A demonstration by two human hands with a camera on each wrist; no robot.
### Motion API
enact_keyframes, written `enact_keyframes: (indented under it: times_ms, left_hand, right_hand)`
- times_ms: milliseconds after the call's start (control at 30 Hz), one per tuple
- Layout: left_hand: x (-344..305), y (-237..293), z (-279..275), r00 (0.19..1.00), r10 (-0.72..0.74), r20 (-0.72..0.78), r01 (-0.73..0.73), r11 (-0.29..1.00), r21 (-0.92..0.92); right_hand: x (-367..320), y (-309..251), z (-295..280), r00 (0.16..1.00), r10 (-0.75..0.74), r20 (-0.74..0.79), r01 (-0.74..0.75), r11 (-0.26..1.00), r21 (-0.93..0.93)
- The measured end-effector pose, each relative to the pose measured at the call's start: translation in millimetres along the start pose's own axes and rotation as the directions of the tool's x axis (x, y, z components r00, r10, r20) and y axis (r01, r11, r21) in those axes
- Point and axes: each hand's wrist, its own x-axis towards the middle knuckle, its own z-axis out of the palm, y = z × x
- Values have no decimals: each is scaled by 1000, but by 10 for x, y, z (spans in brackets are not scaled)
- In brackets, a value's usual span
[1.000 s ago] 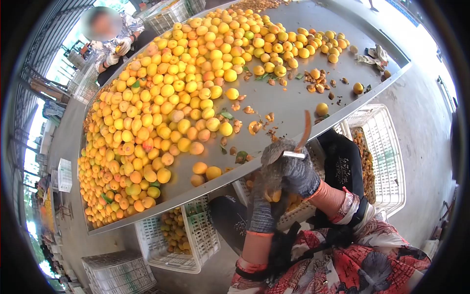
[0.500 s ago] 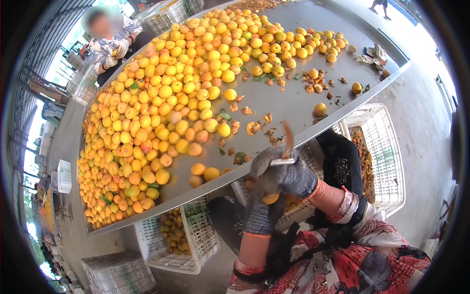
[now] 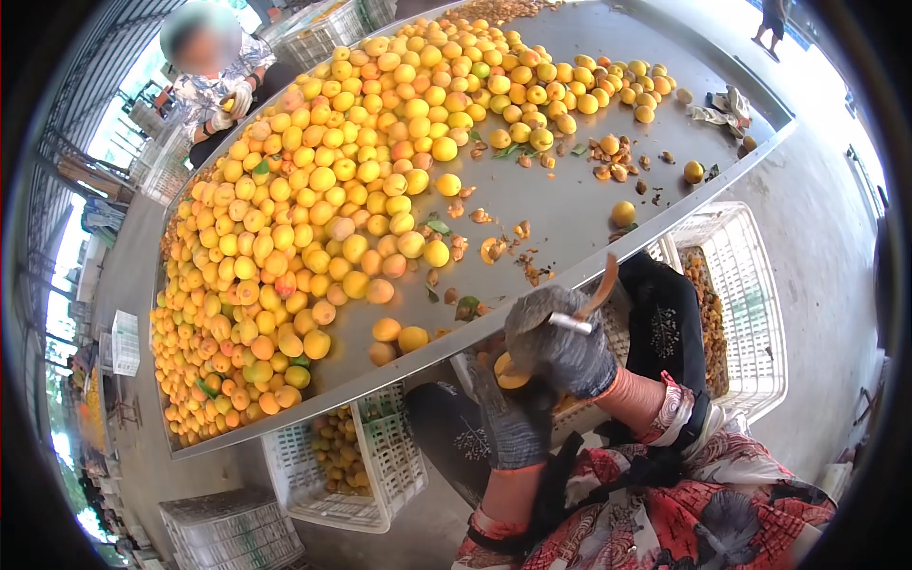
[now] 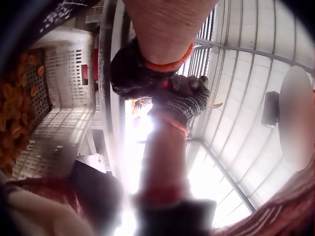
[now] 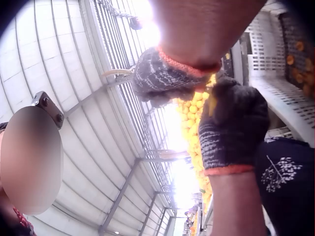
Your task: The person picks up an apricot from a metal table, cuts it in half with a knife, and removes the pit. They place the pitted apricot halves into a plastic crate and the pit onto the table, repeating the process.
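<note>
In the head view my gloved right hand (image 3: pixel 560 342) grips a tool (image 3: pixel 600 290) with a curved brown end and a pale metal band; its working end is hidden in the fist. My gloved left hand (image 3: pixel 518 427) lies just below it, holding a yellow apricot (image 3: pixel 511 372) that shows at its fingers. Seen from the right wrist, a yellow strip of the apricot (image 5: pixel 212 102) appears at the left hand (image 5: pixel 235 125), right beside the right hand (image 5: pixel 165 77). In the left wrist view the two gloves overlap, the tool's tip (image 4: pixel 215 105) poking out past the right one.
A metal table (image 3: pixel 560 218) carries a big heap of apricots (image 3: pixel 323 190), plus scraps and leaves. Below its near edge stand white crates, one (image 3: pixel 750 304) with fruit pieces on the right, another (image 3: pixel 394 456) with fruit on the left. Another gloved person (image 3: pixel 223 85) sits across the table.
From blurred and close together, my hands have drawn slightly apart: the right with its tool moved right, the left lower. More of the apricot shows. A walker at top right has moved along.
</note>
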Motion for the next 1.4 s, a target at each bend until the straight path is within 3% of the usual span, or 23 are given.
enact_keyframes:
  times_ms: [33,133,167,233,267,333,467,533,667,767,800,833,867,900,967,1000,1033,1100,1133,1167,1233,1267,1400]
  left_hand:
    - [-27,-49,-11,997,69,20,-72,925,374]
    - [16,-229,46,994,87,-71,-69,971,231]
    - [34,-287,77,989,92,-113,-73,985,156]
    - [45,-353,127,978,89,-189,-90,996,1]
    - [64,-277,84,978,91,-186,-92,996,0]
    - [116,-73,-103,975,93,201,-198,768,609]
    - [202,-176,-231,915,93,392,-299,807,509]
    - [290,-151,-219,783,360,507,-608,614,504]
    - [314,11,-212,877,143,458,-369,811,454]
    - [284,-64,-213,903,-12,429,-184,892,413]
    - [198,-310,-170,964,-191,187,228,952,-204]
    - [126,-448,-123,877,-470,99,360,505,-785]
    - [85,-438,-98,877,-472,89,354,510,-784]
    - [56,-396,-87,904,-428,-4,301,643,-704]
    - [-13,-270,-61,936,-301,-183,181,857,-483]
    - [-19,-211,-71,937,-210,-277,109,934,-339]
    - [18,-177,-155,916,-92,-391,31,987,-158]
    - [-35,-321,-162,961,-3,-277,42,990,136]
    - [-30,-639,18,905,342,-254,-103,754,649]
    - [-9,-855,99,914,353,-201,-164,773,613]
    - [-60,-538,-6,831,533,-159,-180,527,830]
    - [-79,-497,-7,812,548,-199,-138,513,847]
    - [-109,-476,17,896,288,-337,-47,818,574]
  right_hand:
    - [-1,11,21,993,103,-52,-92,978,185]
    - [-21,17,63,960,271,-69,-214,870,444]
    - [-4,37,60,960,271,-67,-214,870,445]
    - [46,80,27,997,-72,17,71,995,74]
    - [66,57,2,997,-73,14,72,995,71]
    - [98,-21,-45,986,47,159,-87,964,252]
    - [119,-46,-64,946,71,316,-206,886,415]
    - [125,-12,-65,936,-55,347,-57,951,305]
    - [120,80,-70,914,-127,385,49,977,206]
    - [52,400,-15,986,-64,156,51,995,88]
    - [115,92,-46,998,-7,58,-23,867,497]
    - [154,-72,-53,996,90,-4,-48,572,819]
    - [123,-29,-99,991,121,-61,-51,751,658]
    - [111,-53,-136,992,115,-52,-52,744,666]
    - [83,-133,-209,863,331,383,-475,270,837]
    - [-47,-32,-240,913,267,307,-380,829,409]
    - [-154,95,-167,947,102,305,-45,981,-189]
    - [-79,-259,-4,950,-9,311,111,944,-312]
    - [-91,-228,81,958,-53,281,159,915,-371]
    - [-90,-331,149,971,-36,238,118,934,-339]
    - [-123,-92,167,926,-167,338,293,883,-366]
    - [-152,-24,157,915,-208,344,340,859,-384]
    - [-286,324,90,917,-201,346,334,861,-385]
